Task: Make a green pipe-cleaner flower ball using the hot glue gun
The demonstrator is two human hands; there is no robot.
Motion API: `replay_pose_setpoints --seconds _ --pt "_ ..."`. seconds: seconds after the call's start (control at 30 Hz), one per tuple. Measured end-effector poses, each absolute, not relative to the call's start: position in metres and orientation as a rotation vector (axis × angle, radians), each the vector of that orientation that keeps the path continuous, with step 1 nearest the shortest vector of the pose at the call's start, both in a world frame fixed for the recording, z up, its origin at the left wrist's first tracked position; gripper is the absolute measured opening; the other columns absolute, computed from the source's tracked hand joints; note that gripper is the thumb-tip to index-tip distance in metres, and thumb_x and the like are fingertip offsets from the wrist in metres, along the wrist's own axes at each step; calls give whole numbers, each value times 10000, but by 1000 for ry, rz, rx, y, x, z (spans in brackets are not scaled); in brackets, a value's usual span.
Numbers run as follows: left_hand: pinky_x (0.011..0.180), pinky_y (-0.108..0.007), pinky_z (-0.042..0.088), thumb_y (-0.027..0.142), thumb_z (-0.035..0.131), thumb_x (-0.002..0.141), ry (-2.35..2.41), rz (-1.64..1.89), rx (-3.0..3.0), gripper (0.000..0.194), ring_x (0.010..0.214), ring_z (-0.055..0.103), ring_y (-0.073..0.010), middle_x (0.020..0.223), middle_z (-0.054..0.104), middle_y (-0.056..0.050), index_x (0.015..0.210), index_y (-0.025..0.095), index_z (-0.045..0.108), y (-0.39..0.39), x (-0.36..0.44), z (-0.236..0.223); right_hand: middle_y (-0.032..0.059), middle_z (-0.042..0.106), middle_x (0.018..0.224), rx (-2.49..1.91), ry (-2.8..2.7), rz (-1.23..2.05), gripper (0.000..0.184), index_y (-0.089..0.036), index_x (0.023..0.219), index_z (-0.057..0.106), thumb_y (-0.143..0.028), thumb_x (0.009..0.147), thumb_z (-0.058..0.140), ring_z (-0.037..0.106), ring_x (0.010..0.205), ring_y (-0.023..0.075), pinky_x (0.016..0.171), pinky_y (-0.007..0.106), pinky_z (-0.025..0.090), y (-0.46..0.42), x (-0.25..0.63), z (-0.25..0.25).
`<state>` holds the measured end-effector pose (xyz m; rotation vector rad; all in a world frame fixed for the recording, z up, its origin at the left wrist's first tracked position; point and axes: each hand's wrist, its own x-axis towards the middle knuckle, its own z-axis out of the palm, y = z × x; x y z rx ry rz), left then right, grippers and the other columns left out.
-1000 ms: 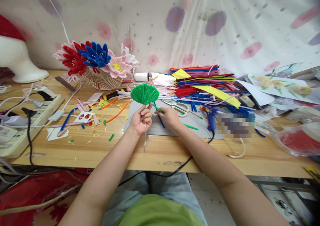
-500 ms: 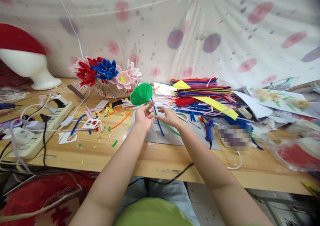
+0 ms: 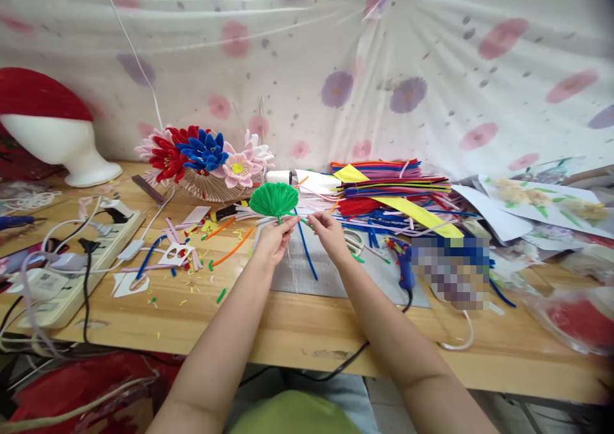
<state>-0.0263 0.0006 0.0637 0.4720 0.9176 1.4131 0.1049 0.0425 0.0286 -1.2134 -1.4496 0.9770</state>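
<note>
A round, ribbed green leaf (image 3: 274, 200) made of fuzzy stems stands above my left hand (image 3: 274, 242), whose fingers pinch its base. Thin pale wires (image 3: 291, 268) hang below those fingers. To the right, my right hand (image 3: 330, 234) pinches a green pipe cleaner (image 3: 304, 220), which runs across to the fingers of the left hand. Both hands hover over a grey mat (image 3: 311, 284). On the mat under them lies a blue pipe cleaner (image 3: 306, 250).
Pipe cleaner bundles (image 3: 388, 188) lie at the back. A blue glue gun (image 3: 405, 264) and scissors (image 3: 354, 241) rest at right. Fabric flowers (image 3: 206, 153) stand behind left, near a power strip (image 3: 91, 268) with cables. Scraps litter the wooden table (image 3: 192, 319).
My right hand has closed its fingers on the green pipe cleaner and brought it to the leaf's base. The leaf is tilted differently, and the camera view has shifted slightly.
</note>
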Motion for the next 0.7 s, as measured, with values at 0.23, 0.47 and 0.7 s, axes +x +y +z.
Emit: replay_pose_setpoints --seconds 0.23,0.47,0.7 --pt "400 -168 185 113 809 454 1060 1375 554 263 480 414 -25 625 618 -21 665 91 655 1 -19 48 51 570 1194 -952 -1564 1432 571 -278 1162 502 -466 650 672 589 996 170 819 316 490 65 98 62" --pt "566 -211 372 386 748 602 961 1218 636 300 704 582 -130 786 667 -60 750 146 647 -6 -29 54 -11 661 938 -664 -1384 1596 387 -237 896 590 -359 563 745 629 860 161 846 352 490 73 99 70" --pt "647 -193 366 394 569 790 1072 1576 549 554 675 501 -92 641 607 -49 370 155 297 -11 -63 42 16 640 1051 -723 -1302 1350 451 -281 944 565 -577 610 631 590 1023 222 751 361 519 86 140 79"
